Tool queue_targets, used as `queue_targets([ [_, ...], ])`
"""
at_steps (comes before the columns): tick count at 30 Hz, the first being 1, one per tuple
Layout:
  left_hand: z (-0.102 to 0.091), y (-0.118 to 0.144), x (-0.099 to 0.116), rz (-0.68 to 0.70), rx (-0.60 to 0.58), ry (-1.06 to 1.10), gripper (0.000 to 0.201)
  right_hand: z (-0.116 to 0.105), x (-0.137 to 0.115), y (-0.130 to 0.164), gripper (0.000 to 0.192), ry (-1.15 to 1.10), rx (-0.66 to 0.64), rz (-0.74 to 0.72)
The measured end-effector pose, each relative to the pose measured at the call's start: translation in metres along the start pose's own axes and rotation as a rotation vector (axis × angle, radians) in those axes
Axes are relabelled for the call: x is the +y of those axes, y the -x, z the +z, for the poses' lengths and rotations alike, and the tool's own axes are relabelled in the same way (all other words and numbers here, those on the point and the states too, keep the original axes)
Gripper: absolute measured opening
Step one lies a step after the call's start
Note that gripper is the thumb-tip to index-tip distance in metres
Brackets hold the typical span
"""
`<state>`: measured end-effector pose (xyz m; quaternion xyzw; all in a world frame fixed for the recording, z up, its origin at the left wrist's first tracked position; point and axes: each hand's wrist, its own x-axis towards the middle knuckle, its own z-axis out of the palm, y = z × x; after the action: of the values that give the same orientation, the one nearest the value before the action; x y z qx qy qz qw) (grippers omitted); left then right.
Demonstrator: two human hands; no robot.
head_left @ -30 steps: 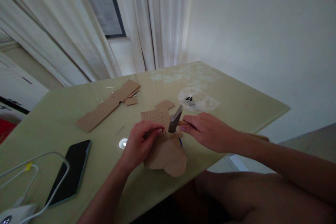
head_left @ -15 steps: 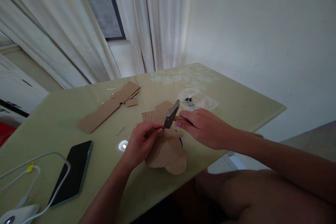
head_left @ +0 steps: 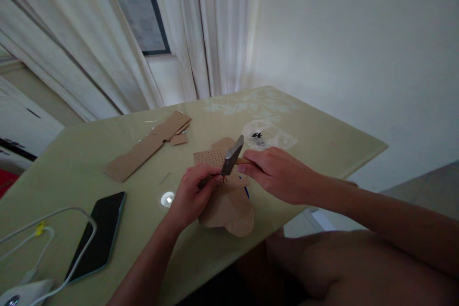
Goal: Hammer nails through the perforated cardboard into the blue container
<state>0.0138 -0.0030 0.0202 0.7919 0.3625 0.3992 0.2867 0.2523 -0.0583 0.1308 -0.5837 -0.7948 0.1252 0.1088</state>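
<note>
With the right hand (head_left: 278, 174) closed round the hammer (head_left: 232, 155) and the left hand (head_left: 191, 196) pinching a nail over the board (head_left: 211, 158) mid-desk (head_left: 89, 158), short, light, square taps seem wisest.

- A pale green table (head_left: 89, 153) with a glossy top carries everything; a faint leaf pattern shows at its far edge.
- A long strip of brown cardboard (head_left: 145, 146) lies on the left half, with small offcuts (head_left: 178, 139) just beside its far end.
- A perforated cardboard piece (head_left: 210, 158) and a rounded brown sheet (head_left: 229, 210) lie near the front edge.
- A clear plastic bag (head_left: 272, 136) holding small dark bits lies farther back.
- A dark phone (head_left: 96, 234) lies face up at the left, beside white cables (head_left: 46, 222).
- A thin nail (head_left: 164, 178) lies apart, between the strip and the phone.
</note>
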Motion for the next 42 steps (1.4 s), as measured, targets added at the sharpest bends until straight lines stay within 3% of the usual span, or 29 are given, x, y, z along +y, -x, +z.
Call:
queue_targets([
  [19,-0.0016,0.0003,-0.0011,0.027,-0.079,0.008,0.013,-0.0003,-0.0024,-0.002,0.036,0.054,-0.028,-0.029],
  [22,-0.0025,-0.0002,-0.0005,0.05,-0.076,-0.015,0.012,0.0005,-0.0012,-0.0024,0.036,0.081,-0.052,-0.042],
  [27,-0.0019,0.0002,-0.0009,0.049,-0.068,-0.009,0.011,0.0003,-0.002,-0.0022,0.038,0.062,0.016,-0.047],
  [33,-0.0007,0.0009,-0.0029,0.067,-0.075,-0.006,0.01,0.0001,-0.0046,-0.0037,0.038,0.124,-0.023,-0.057],
  [38,0.0,0.0015,-0.0028,0.075,-0.038,-0.003,0.008,-0.0031,-0.0061,-0.0042,0.04,0.095,0.053,-0.041],
  [42,-0.0003,0.0011,-0.0031,0.07,-0.052,0.002,0.009,-0.0008,-0.0051,-0.0059,0.038,0.136,-0.005,-0.058],
])
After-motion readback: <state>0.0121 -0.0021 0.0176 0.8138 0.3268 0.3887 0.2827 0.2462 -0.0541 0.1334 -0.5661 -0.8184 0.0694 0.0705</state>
